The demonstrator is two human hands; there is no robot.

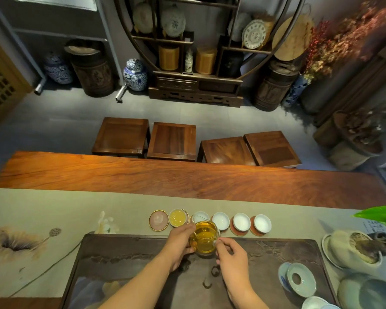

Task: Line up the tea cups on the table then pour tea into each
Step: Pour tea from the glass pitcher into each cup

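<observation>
A row of small white tea cups stands on the beige cloth. The leftmost cup (177, 217) holds yellow tea. The second cup (201, 217) sits just behind a glass pitcher (204, 241) of amber tea. Three empty cups (220, 221) (241, 222) (262, 223) follow to the right. A bare pink coaster (158, 220) lies at the row's left end. My left hand (180, 244) wraps the pitcher's left side. My right hand (231, 255) pinches the pitcher's handle on its right side.
A dark stone tea tray (125, 264) lies under my hands. A lidded bowl and saucers (301, 279), a plant pot (352, 250) and a green leaf (381, 216) crowd the right. Several wooden stools (172, 141) stand beyond the table's far edge (187, 179).
</observation>
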